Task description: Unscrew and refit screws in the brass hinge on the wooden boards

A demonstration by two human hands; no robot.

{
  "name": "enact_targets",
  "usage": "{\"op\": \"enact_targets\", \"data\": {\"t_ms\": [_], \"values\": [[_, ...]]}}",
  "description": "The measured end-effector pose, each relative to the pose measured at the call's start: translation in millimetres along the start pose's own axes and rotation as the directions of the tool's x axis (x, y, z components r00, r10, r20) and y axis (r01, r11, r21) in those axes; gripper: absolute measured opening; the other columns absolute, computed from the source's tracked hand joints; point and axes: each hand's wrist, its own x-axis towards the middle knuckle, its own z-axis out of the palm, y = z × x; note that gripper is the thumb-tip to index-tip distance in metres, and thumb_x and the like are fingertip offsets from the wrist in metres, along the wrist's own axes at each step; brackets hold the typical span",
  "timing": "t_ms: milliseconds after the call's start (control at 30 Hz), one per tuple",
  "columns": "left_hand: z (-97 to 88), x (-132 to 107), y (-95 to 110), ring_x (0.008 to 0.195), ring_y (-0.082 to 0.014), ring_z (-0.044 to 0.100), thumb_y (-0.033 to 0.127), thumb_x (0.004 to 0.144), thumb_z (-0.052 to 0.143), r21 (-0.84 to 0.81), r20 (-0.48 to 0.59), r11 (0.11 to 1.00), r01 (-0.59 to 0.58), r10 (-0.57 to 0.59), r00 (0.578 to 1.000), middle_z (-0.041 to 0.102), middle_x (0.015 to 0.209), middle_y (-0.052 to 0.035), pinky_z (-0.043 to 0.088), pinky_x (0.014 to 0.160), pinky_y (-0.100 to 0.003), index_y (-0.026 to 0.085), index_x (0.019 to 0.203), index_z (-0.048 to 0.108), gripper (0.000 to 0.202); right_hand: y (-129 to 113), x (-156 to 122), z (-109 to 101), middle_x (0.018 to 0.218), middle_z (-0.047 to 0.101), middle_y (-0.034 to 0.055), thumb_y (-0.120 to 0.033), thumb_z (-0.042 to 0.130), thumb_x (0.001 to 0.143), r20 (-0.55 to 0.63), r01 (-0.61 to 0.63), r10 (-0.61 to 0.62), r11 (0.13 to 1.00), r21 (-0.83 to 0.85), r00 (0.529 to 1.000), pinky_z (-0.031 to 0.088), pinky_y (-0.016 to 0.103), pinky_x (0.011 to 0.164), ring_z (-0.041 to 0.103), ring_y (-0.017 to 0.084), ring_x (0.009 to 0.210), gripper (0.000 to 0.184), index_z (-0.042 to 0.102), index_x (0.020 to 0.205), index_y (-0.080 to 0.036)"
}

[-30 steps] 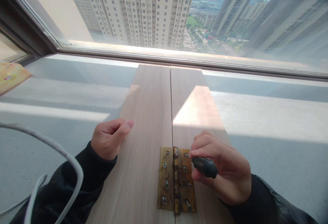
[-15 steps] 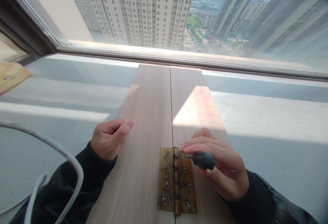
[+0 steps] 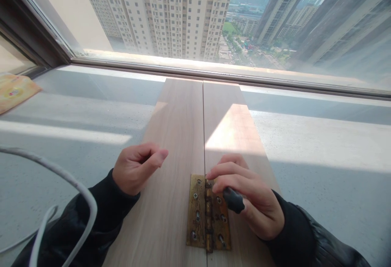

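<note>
My right hand [image 3: 259, 206] grips a short screwdriver [image 3: 233, 200] by its dark handle, over the upper right leaf of a worn brass hinge [image 3: 191, 226]. Its shaft and tip are hidden now. The hinge lies open flat across the seam between two pale wooden boards, the left board [image 3: 174, 132] and the right board [image 3: 222, 95]. Several screws sit in both leaves; some lean and stand proud, such as a screw [image 3: 222, 240] at the lower right. My left hand [image 3: 132, 171] is closed, thumb over the fingers, above the left board; whatever it may hold is hidden.
The boards lie on a pale speckled sill [image 3: 320, 144] reaching to the window frame [image 3: 183, 71]. A white cable [image 3: 71, 181] loops at the left in front of my left sleeve. An orange-yellow packet [image 3: 18, 91] lies at the far left.
My right hand has moved left with the screwdriver, whose shaft has gone out of sight and whose handle is tilted more. My left hand has shifted slightly right, still closed.
</note>
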Motion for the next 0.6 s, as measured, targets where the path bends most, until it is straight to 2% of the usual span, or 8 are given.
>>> {"op": "enact_targets", "data": {"t_ms": [100, 167, 233, 300, 367, 467, 533, 600], "values": [[0.2, -7, 31, 0.056, -0.0103, 0.051, 0.026, 0.080, 0.057, -0.018, 0.162, 0.982, -0.188, 0.188, 0.969, 0.057, 0.065, 0.0007, 0.041, 0.049, -0.021, 0.021, 0.087, 0.064, 0.010, 0, 1, -1, 0.100, 0.060, 0.0076, -0.042, 0.037, 0.089, 0.038, -0.002, 0.002, 1.000, -0.007, 0.999, 0.038, 0.041, 0.086, 0.051, 0.020, 0.090, 0.032, 0.059, 0.093, -0.020], [6.1, -13, 53, 0.071, -0.0134, 0.058, 0.027, 0.081, 0.057, -0.046, 0.247, 0.952, -0.302, 0.304, 0.920, 0.064, 0.086, -0.0026, 0.049, 0.061, -0.023, 0.027, 0.117, 0.055, 0.036, -1, 2, 0, 0.100, 0.059, 0.0072, -0.042, 0.037, 0.089, 0.060, -0.001, 0.001, 1.000, -0.008, 0.998, 0.038, 0.041, 0.087, 0.051, 0.021, 0.092, 0.031, 0.059, 0.090, -0.021], [16.7, -20, 70, 0.101, -0.0210, 0.058, 0.033, 0.081, 0.059, -0.053, 0.284, 0.911, -0.409, 0.406, 0.869, 0.061, 0.115, -0.0084, 0.050, 0.085, -0.030, 0.023, 0.130, 0.045, 0.052, -1, 1, 1, 0.100, 0.058, 0.0067, -0.041, 0.039, 0.088, 0.063, 0.011, -0.011, 1.000, 0.004, 0.998, 0.038, 0.043, 0.089, 0.051, 0.021, 0.095, 0.028, 0.059, 0.091, -0.022], [29.1, -26, 81, 0.113, -0.0230, 0.053, 0.037, 0.085, 0.051, -0.125, 0.264, 0.812, -0.570, 0.581, 0.770, 0.058, 0.123, -0.0117, 0.046, 0.096, -0.031, 0.016, 0.132, 0.042, 0.053, 0, 0, 2, 0.101, 0.057, 0.0062, -0.039, 0.040, 0.088, 0.046, 0.010, -0.011, 1.000, 0.018, 0.999, 0.037, 0.043, 0.092, 0.051, 0.021, 0.098, 0.027, 0.059, 0.095, -0.023], [39.7, -29, 88, 0.110, -0.0209, 0.055, 0.032, 0.086, 0.050, -0.116, 0.281, 0.785, -0.608, 0.613, 0.738, 0.063, 0.116, -0.0093, 0.046, 0.098, -0.030, 0.016, 0.122, 0.052, 0.040, 2, -2, 4, 0.103, 0.056, 0.0055, -0.036, 0.038, 0.088, 0.037, -0.013, 0.012, 0.999, 0.029, 0.999, 0.037, 0.043, 0.095, 0.050, 0.021, 0.100, 0.026, 0.059, 0.098, -0.024], [47.9, -30, 92, 0.108, -0.0198, 0.056, 0.015, 0.083, 0.049, -0.026, 0.335, 0.814, -0.581, 0.554, 0.762, 0.063, 0.116, -0.0079, 0.048, 0.094, -0.032, 0.016, 0.108, 0.059, 0.027, 5, -7, 5, 0.109, 0.055, 0.0065, -0.034, 0.040, 0.087, 0.043, -0.067, 0.064, 0.994, 0.083, 0.997, 0.039, 0.044, 0.096, 0.050, 0.022, 0.106, 0.028, 0.058, 0.106, -0.023], [49.8, -27, 93, 0.111, -0.0197, 0.055, 0.006, 0.080, 0.045, -0.033, 0.294, 0.807, -0.590, 0.572, 0.766, 0.061, 0.119, -0.0112, 0.048, 0.094, -0.032, 0.012, 0.109, 0.058, 0.033, 7, -8, 6, 0.116, 0.052, 0.0096, -0.037, 0.041, 0.086, 0.028, -0.071, 0.067, 0.989, 0.134, 0.997, 0.040, 0.046, 0.096, 0.048, 0.024, 0.111, 0.036, 0.054, 0.115, -0.020], [50.9, -24, 93, 0.105, -0.0184, 0.058, 0.003, 0.078, 0.045, -0.047, 0.271, 0.806, -0.590, 0.579, 0.769, 0.065, 0.109, -0.0123, 0.049, 0.092, -0.028, 0.008, 0.104, 0.060, 0.031, 9, -6, 5, 0.119, 0.050, 0.0118, -0.043, 0.039, 0.087, 0.010, -0.055, 0.054, 0.986, 0.158, 0.998, 0.039, 0.048, 0.097, 0.048, 0.026, 0.113, 0.044, 0.050, 0.122, -0.018]]}}
